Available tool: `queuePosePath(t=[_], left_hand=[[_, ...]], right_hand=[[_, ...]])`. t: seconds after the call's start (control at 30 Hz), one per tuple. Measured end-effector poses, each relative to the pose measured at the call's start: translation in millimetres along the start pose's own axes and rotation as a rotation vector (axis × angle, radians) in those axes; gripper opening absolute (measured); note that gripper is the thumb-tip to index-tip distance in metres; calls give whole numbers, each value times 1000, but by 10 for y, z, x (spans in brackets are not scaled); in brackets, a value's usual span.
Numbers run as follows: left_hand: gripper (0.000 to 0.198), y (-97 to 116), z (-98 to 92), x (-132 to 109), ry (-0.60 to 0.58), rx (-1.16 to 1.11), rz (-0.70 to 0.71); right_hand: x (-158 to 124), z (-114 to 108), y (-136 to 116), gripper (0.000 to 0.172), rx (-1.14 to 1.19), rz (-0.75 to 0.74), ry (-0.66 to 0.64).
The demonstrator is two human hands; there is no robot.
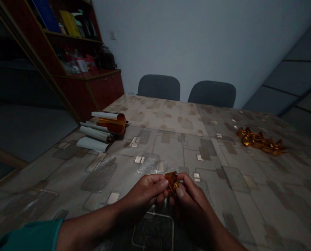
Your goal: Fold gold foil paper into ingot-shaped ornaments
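Both hands are meeting low over the near edge of the worktop. The left hand and the right hand are pinching a small piece of orange foil between closed fingertips. Folded foil pieces are lying well apart, far right; paper rolls are sitting far left.

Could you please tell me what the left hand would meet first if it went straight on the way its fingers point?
The left hand pinches the foil, so that comes first; the right hand lies just beyond, though depth is unclear.
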State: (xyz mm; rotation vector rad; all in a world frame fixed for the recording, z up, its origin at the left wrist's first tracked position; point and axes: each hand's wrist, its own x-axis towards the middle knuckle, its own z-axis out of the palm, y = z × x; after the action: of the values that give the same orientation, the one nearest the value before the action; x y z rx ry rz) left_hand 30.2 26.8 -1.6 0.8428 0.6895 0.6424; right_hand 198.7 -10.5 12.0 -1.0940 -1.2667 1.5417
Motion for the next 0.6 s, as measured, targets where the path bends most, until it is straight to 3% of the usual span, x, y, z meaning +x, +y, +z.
queuePosePath(t=[0.13, 0.4, 0.6], left_hand=[[45, -24, 4, -2, -10, 72, 54], [42, -32, -33, 6, -35, 104, 100], [43, -30, -47, -5, -33, 152, 100]], right_hand=[[16, 39, 20, 31, 89, 80, 47], [25, 24, -49, 36, 303, 139, -93], [38, 27, -52, 37, 352, 145, -82]])
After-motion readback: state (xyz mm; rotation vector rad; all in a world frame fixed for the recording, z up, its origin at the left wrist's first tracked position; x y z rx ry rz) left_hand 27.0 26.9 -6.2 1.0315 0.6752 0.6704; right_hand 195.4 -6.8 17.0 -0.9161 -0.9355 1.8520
